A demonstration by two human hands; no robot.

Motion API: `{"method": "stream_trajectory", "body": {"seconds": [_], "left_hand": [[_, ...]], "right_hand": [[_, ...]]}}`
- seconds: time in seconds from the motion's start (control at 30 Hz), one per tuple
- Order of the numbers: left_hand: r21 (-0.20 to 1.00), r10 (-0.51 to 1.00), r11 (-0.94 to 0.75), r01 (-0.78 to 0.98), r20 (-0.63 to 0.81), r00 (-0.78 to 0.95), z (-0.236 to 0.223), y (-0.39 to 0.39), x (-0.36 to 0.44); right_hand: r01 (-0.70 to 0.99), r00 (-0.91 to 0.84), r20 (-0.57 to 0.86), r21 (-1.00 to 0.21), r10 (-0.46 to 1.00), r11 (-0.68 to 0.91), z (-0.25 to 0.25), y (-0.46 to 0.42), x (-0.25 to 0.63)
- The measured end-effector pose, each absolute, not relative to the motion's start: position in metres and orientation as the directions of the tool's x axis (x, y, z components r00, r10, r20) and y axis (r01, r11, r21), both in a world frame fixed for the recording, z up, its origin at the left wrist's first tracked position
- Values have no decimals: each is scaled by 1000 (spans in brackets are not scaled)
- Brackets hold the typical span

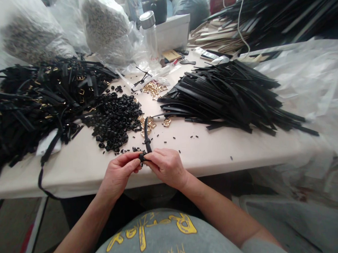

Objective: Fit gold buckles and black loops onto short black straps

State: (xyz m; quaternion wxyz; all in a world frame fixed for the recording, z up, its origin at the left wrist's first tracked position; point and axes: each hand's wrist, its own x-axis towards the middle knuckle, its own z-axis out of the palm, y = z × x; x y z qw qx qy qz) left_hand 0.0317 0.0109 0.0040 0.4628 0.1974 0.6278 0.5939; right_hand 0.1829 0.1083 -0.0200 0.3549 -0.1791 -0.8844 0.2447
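My left hand (117, 175) pinches a small black loop (141, 157) between thumb and fingertips, at the near edge of the table. Right beside it, my right hand (168, 166) is closed on the end of a narrow black strap (146, 130), which bends up and away to the right. Another loop sits around this strap just above my fingers. Whether the pinched loop is around the strap's end is hidden by my fingertips. Beyond my hands lie a heap of black loops (116, 118) and a few gold buckles (167, 122).
Plain black straps (223, 95) are piled at the right. A tangled heap of buckled straps (44, 95) covers the left, one hanging over the front edge. More gold buckles (154, 89), a glass bottle (150, 36) and filled plastic bags (103, 23) stand farther back.
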Motion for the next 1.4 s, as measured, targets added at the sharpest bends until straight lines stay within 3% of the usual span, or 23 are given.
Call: {"method": "stream_trajectory", "body": {"seconds": [0.17, 0.27, 0.4, 0.57, 0.73, 0.97, 1.23, 1.4], "left_hand": [[886, 827, 317, -338, -432, -359, 5, 14, 19], [922, 846, 331, -199, -384, -371, 9, 15, 17], [964, 860, 267, 10, -234, -453, 12, 16, 21], [985, 816, 168, 35, -119, -565, 7, 16, 23], [991, 822, 134, -24, -125, -556, 0, 17, 28], [992, 859, 118, 35, -84, -506, -6, 19, 31], [980, 841, 128, -150, -188, -508, -11, 15, 29], [840, 838, 124, -528, -373, -397, 4, 21, 38]], "right_hand": [[142, -718, 570, -441, 399, 886, -20, 108, 184], [170, -730, 546, -436, 410, 884, -23, 108, 181], [148, -718, 473, -614, 511, 776, -25, 111, 179], [51, -757, 324, -836, 567, 546, -15, 114, 183], [104, -745, 250, -872, 619, 478, -14, 111, 183], [93, -751, 223, -896, 622, 434, -15, 111, 181], [-14, -738, 413, -801, 534, 599, -21, 111, 183], [-103, -764, 440, -806, 472, 583, -20, 109, 184]]}}
